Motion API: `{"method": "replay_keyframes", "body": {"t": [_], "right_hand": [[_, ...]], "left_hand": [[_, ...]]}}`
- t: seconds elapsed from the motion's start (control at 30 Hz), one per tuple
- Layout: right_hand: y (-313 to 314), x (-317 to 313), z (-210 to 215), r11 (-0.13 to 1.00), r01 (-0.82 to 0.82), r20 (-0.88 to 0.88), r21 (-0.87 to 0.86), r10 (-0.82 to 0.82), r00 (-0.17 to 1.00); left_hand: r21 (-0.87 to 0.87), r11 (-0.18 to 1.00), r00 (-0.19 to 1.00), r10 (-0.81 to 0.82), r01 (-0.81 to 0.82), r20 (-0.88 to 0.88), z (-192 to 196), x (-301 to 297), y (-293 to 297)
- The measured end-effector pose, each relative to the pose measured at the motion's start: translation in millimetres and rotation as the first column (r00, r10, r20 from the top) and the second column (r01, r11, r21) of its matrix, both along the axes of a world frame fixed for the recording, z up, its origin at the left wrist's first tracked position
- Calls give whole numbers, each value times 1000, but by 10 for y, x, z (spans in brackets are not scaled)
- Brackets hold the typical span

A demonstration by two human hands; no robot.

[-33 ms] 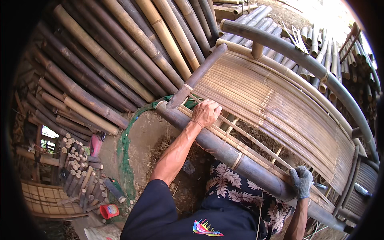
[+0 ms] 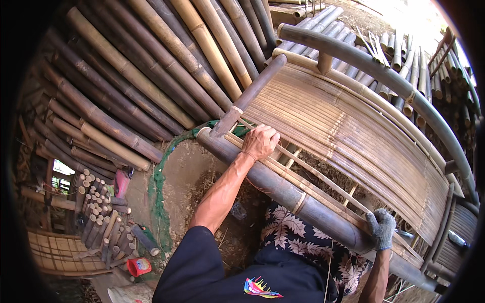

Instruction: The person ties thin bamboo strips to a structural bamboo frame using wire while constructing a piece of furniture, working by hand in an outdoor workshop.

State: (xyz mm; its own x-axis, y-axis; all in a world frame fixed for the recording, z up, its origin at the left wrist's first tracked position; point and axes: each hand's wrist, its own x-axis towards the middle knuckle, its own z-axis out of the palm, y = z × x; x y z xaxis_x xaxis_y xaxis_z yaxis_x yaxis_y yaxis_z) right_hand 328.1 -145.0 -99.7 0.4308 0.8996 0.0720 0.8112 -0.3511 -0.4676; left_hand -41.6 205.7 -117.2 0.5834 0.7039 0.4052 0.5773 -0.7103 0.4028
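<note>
Bamboo frame [image 2: 353,136] under both hands; pole stacks [image 2: 151,65]; dirt floor [image 2: 187,177].

Long bamboo poles [image 2: 151,65] lie stacked at upper left. Short cut stubs [image 2: 96,202] stand bundled at lower left, beside a pink cloth [image 2: 121,183]. Green netting [image 2: 160,202] edges the dirt floor [image 2: 187,171]. A red can [image 2: 138,266] lies near a woven panel [image 2: 55,255].

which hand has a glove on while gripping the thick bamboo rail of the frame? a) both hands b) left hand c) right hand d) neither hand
c: the right hand wears a grey knit glove where it grips the thick bamboo rail, while the left hand rests bare on the same rail near its end.
</note>
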Motion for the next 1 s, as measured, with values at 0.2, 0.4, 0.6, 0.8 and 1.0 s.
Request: {"method": "replay_keyframes", "body": {"t": [0.2, 0.4, 0.6, 0.8, 1.0], "right_hand": [[18, -53, 102, 998, -59, 118, 2, 59, 991], [-32, 71, 62, 992, -99, 115, -78, 107, 987], [-236, -42, 16, 997, -64, 89, -47, 68, 994], [115, -421, 105, 994, -49, 125, -98, 62, 990], [623, -1099, 746, 911, -238, 85, 336, 222, 971]], "left_hand": [[4, 1000, 1000, 30, -30, -6, -112, -413, 93], [14, 986, 985, 169, -169, -20, -184, -543, 109], [-49, 981, 981, 186, -189, -60, -19, -477, -69], [-44, 999, 992, 15, -9, 126, 13, -180, -336], [-230, 936, 963, -246, 265, 108, 751, 72, -999]]}}
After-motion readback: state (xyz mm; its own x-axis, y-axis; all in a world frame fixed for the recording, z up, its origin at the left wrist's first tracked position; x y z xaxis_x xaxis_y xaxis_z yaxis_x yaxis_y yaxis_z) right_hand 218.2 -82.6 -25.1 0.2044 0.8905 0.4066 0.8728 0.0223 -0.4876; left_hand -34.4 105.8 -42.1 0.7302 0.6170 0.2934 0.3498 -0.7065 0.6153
